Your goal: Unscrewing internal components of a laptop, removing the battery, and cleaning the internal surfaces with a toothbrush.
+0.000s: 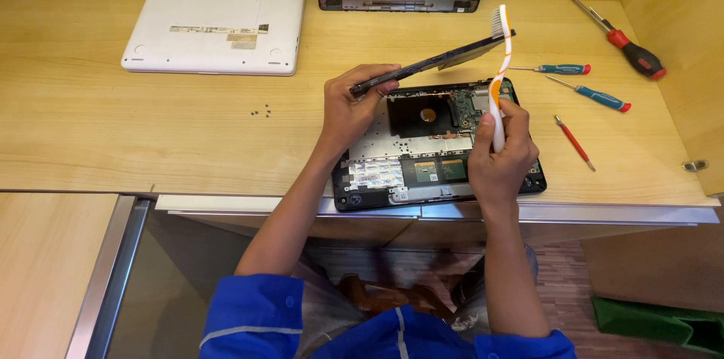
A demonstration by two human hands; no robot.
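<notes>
Blue sleeves [256, 314] are framing my view. My right hand [501, 151], fingers wrapped, is gripping a toothbrush [499, 65] against the flat black panel [434, 63] my left hand [354, 106] is pinching above the opened laptop [422, 170].

From my view, bare pale wooden desk [90, 125] lies open left of the opened black laptop base [422, 155], save tiny dark screws [261, 111]. A closed white laptop [215, 29] blocks the rear-left; four red- and blue-handled screwdrivers [596, 95] crowd the right.
</notes>
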